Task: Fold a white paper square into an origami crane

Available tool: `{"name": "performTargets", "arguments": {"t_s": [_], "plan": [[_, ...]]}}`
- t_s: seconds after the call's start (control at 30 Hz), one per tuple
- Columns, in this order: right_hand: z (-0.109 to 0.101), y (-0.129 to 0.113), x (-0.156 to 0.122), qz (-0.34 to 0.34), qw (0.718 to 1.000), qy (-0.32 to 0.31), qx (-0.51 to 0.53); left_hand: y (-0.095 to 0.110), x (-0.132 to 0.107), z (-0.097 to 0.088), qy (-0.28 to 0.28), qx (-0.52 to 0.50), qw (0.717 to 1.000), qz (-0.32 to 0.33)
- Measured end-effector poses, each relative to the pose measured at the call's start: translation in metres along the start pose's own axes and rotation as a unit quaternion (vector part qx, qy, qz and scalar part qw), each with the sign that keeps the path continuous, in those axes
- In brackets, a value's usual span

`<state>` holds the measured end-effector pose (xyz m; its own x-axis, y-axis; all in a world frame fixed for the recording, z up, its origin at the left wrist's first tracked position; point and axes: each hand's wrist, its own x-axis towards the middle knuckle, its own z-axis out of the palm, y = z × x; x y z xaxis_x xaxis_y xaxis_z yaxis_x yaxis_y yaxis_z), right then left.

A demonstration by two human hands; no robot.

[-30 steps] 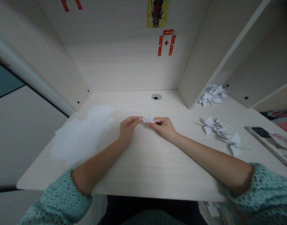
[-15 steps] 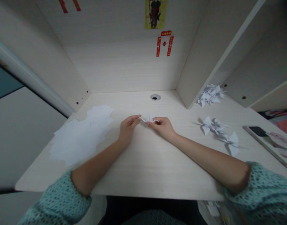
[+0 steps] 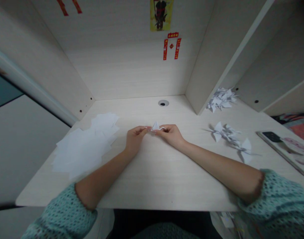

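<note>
A small folded white paper crane point(image 3: 156, 126) sits between my two hands over the middle of the pale wooden desk point(image 3: 152, 172). My left hand point(image 3: 134, 139) pinches its left tip with thumb and forefinger. My right hand point(image 3: 172, 134) pinches the crane's right side, fingers curled. Both forearms rest on the desk, in teal knit sleeves.
A loose heap of white paper sheets point(image 3: 84, 146) lies at the left. Several finished paper cranes point(image 3: 230, 137) lie at the right, with another pile point(image 3: 220, 99) in the shelf nook. A phone and a printed card point(image 3: 286, 146) lie at the far right. A cable hole point(image 3: 163, 103) sits at the back.
My left hand's fingers have closed in on the crane's left tip, and the hands sit slightly nearer each other. The view has shifted a little to the right.
</note>
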<state>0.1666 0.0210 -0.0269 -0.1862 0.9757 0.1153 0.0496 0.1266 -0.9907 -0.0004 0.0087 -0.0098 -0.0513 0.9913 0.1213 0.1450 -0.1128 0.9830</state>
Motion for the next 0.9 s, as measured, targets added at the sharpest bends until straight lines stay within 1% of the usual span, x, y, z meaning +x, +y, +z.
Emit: {"name": "performTargets", "arguments": {"t_s": [0.33,0.53,0.67,0.77,0.9], "plan": [[0.0025,-0.0031,-0.0024,-0.01,1.0,0.019,0.0,-0.0011,0.001,0.0005,-0.001,0.004,1.0,-0.008],[0.002,-0.0013,-0.0012,-0.009,1.0,0.015,0.002,-0.0016,0.0011,0.0002,-0.011,0.014,1.0,-0.005],[0.0008,-0.0017,-0.0012,0.001,1.0,0.001,-0.008,-0.0016,0.0019,-0.0015,-0.02,0.031,0.999,0.016],[-0.0001,-0.0006,0.0002,-0.02,1.0,0.001,-0.004,-0.0031,0.0033,-0.0025,-0.018,0.048,0.998,0.041],[-0.0008,0.0019,0.0032,-0.041,0.999,0.011,0.033,-0.0067,0.0052,-0.0033,-0.022,0.058,0.997,0.054]]}}
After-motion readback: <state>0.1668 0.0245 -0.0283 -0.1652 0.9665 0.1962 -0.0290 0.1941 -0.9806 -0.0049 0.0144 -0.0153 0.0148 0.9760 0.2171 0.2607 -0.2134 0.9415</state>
